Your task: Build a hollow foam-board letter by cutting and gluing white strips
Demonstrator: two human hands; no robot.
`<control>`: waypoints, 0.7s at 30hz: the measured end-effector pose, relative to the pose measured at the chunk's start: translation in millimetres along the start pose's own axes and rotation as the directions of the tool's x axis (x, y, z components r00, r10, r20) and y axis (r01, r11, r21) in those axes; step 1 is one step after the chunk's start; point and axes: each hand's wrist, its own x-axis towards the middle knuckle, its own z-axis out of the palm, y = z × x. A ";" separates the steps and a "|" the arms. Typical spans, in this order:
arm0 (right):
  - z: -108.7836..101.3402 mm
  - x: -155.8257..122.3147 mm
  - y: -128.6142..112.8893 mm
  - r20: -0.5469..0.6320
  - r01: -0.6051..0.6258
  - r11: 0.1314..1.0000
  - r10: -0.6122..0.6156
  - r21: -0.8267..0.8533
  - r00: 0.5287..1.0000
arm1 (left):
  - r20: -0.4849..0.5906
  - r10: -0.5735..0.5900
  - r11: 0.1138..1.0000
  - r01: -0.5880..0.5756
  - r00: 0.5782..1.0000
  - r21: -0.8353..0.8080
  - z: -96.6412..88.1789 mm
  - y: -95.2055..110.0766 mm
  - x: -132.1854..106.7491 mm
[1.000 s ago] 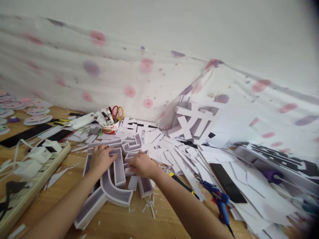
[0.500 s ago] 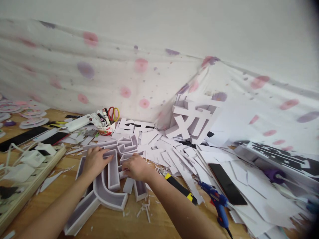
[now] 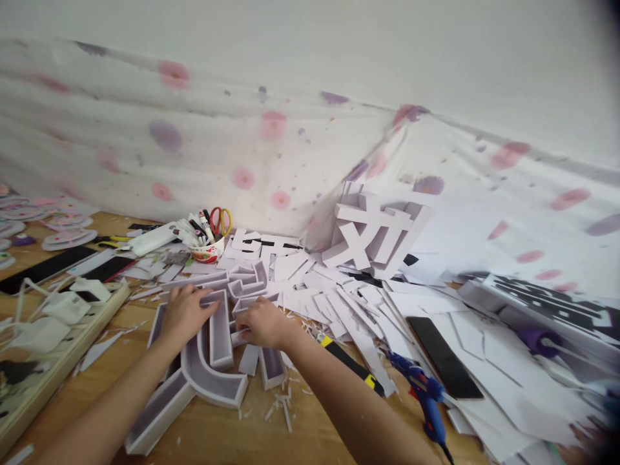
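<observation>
My left hand [image 3: 186,314] presses on one foam letter [image 3: 213,382] lying on the table [image 3: 310,434]; I cannot tell whether it grips. One cup [image 3: 208,252] stands behind. My right hand [image 3: 260,323] curls closed on the letter's wall. Rightward: one knife [image 3: 351,366], a second letter [image 3: 372,236] leaning, one glue gun [image 3: 426,395], one phone [image 3: 443,356].

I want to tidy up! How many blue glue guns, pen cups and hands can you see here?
Blue plastic glue gun: 1
Red-and-white pen cup: 1
Left hand and right hand, both on the white foam letter: 2
Total: 4
</observation>
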 end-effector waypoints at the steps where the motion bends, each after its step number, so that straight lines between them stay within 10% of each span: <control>1: 0.6 0.2 0.4 0.003 0.004 1.000 -0.004 -0.001 1.000 | 0.000 0.002 1.000 -0.002 1.000 0.000 0.3 -0.3 0.1; 9: 1.9 -2.6 6.1 -0.030 0.031 0.998 -0.030 0.053 0.999 | -0.123 0.017 0.997 -0.026 0.992 -0.070 -24.3 10.5 2.2; 13: -7.3 -16.8 8.1 -0.158 -0.031 0.990 0.052 0.136 0.986 | -0.032 0.277 0.893 -0.269 0.960 -0.360 -51.1 33.1 -4.7; 21: -12.6 -116.1 2.3 -0.308 -0.439 0.789 0.586 0.431 0.750 | 0.220 0.450 0.855 -0.347 0.865 -0.385 -56.2 56.0 -14.3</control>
